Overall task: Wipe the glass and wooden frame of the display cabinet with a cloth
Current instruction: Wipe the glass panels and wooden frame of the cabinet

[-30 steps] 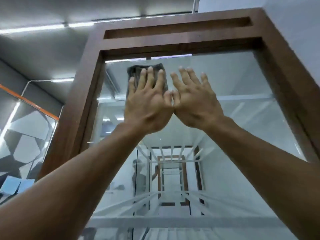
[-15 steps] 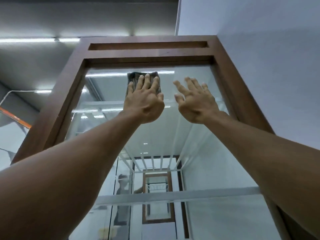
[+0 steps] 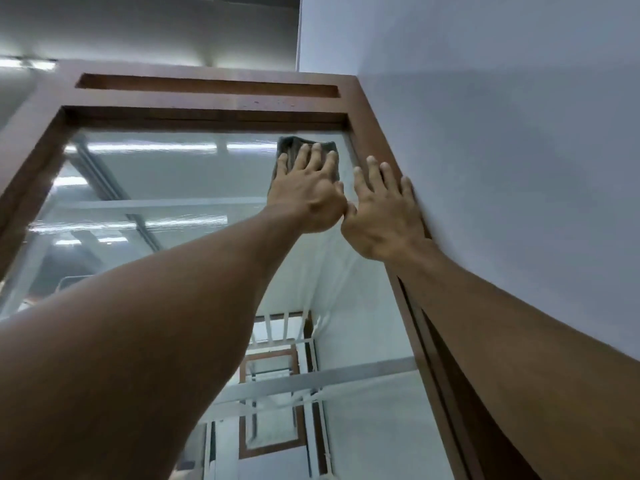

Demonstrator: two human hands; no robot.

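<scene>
Cloth (image 3: 294, 147) under flat left hand (image 3: 306, 195) on glass (image 3: 166, 174), top-right corner.

light: ceiling strips (image 3: 27, 63), bright | glare: streaks on glass (image 3: 156, 174) | edges: wide-angle warp, soft

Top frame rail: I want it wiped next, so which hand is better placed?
Probably the left hand: it presses the cloth flat on the glass just below that rail. The right hand is bare.
</scene>
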